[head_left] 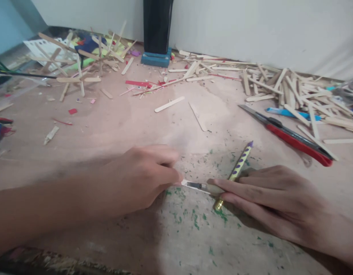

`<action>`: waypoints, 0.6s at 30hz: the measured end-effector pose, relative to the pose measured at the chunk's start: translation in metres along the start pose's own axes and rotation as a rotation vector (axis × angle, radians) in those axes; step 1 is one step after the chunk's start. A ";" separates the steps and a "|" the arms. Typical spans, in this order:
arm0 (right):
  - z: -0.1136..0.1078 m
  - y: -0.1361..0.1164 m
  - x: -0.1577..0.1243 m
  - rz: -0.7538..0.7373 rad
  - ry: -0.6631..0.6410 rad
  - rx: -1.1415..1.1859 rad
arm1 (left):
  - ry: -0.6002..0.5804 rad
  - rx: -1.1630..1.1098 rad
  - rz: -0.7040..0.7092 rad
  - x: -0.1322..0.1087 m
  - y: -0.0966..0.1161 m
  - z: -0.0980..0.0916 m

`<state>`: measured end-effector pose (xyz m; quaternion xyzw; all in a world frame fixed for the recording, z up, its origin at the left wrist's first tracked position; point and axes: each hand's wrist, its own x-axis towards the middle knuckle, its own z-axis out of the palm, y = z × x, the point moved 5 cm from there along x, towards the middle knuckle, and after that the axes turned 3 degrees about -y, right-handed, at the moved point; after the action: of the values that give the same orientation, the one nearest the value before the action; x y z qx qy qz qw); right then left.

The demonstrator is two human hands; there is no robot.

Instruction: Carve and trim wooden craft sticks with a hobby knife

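Observation:
Between my two hands lies a small slim object (195, 185), white with a dark grey part and a metal-looking collar, low over the tabletop. My left hand (150, 173) pinches its white left end between thumb and fingers. The fingertips of my right hand (268, 194) close on its right end, which they partly hide. A yellow pencil with purple spots (239, 166) slants under or beside my right fingers, its purple tip pointing away and its gold end towards me. Green crumbs are scattered around.
A red and black box cutter (296, 141) lies at the right, near a blue pen-like tool (292, 113) and a heap of wooden sticks (290, 89). Joined sticks (79, 78) stand at the back left. A black post (157, 26) rises at the back.

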<state>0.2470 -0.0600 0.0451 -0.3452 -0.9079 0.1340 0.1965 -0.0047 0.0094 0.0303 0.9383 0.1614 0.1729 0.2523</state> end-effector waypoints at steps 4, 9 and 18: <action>0.006 0.000 -0.005 -0.059 0.041 -0.025 | 0.014 -0.004 0.007 0.000 0.001 0.001; 0.010 -0.001 -0.009 -0.050 0.053 -0.060 | 0.034 -0.016 -0.003 0.000 0.001 0.002; 0.005 -0.004 -0.004 -0.031 0.022 -0.056 | 0.041 -0.040 0.034 0.000 0.001 0.000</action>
<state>0.2458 -0.0661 0.0410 -0.3380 -0.9143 0.1014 0.1989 -0.0042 0.0090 0.0308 0.9318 0.1472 0.1997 0.2648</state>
